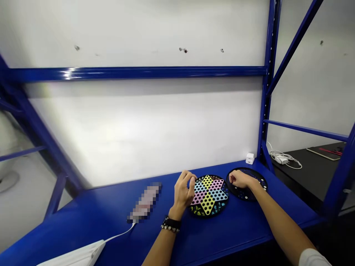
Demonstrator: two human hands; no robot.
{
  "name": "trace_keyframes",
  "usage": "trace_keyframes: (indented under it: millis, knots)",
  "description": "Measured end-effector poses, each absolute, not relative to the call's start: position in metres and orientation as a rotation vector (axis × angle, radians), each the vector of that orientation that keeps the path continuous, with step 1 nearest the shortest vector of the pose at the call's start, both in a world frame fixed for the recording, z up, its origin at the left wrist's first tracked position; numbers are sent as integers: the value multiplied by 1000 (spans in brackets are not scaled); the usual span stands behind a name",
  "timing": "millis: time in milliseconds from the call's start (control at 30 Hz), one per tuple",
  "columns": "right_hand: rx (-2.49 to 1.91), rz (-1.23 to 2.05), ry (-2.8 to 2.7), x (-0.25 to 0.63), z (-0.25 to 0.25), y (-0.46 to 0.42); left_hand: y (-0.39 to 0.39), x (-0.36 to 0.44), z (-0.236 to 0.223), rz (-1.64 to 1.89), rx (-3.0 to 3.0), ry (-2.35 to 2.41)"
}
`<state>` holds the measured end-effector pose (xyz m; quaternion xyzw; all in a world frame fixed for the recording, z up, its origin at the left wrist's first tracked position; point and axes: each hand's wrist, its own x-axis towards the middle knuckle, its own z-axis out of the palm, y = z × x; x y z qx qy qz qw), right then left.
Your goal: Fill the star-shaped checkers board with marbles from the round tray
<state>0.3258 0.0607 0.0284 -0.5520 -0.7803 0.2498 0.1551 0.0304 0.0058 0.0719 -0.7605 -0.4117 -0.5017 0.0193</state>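
Note:
A round Chinese checkers board [208,195] with a yellow, pink and blue star full of holes lies on the blue shelf. Small coloured pieces sit in the sections around its star. My left hand [183,190] is at the board's left edge, fingers bent and thumb apart, with nothing visible in it. To the right lies a round black tray or lid [244,194] with a few small white pieces near its right rim. Over its left part is my right hand [240,179], fingers pinched together and pointing down. Whatever they may hold is hidden.
A blurred-out phone-like object [146,203] lies left of the board, its white cable running to a white box-shaped thing [74,255] in front. White chargers [250,159] stand at the back right. Blue posts [266,81] frame the shelf, with a black table [310,162] beyond.

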Motion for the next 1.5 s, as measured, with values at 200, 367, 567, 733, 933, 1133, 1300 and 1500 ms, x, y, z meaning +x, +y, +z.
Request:
trace_keyframes:
  millis: [200, 367, 567, 733, 933, 1133, 1300, 1500]
  knots:
    - [-1425, 779, -2074, 323, 34, 65, 8, 23, 76, -1644, -2267, -1263]
    - [-1128, 756, -2006, 244, 50, 69, 11, 18, 75, -1692, -2193, -1255]
    - [-1072, 669, -2387, 152, 50, 69, 9, 18, 74, -1653, -2226, -1262]
    - [-1018, 724, -2356, 151, 44, 67, 11, 18, 73, -1647, -2230, -1258]
    - [-1009, 640, -2361, 145, 40, 56, 10, 20, 72, -1643, -2234, -1259]
    - [-1004, 715, -2248, 151, 46, 57, 10, 19, 73, -1656, -2220, -1250]
    - [-1143, 690, -2097, 205, 73, 59, 10, 19, 76, -1667, -2220, -1226]
    - [-1447, 678, -2376, 346, 75, -7, 9, 23, 74, -1649, -2258, -1306]
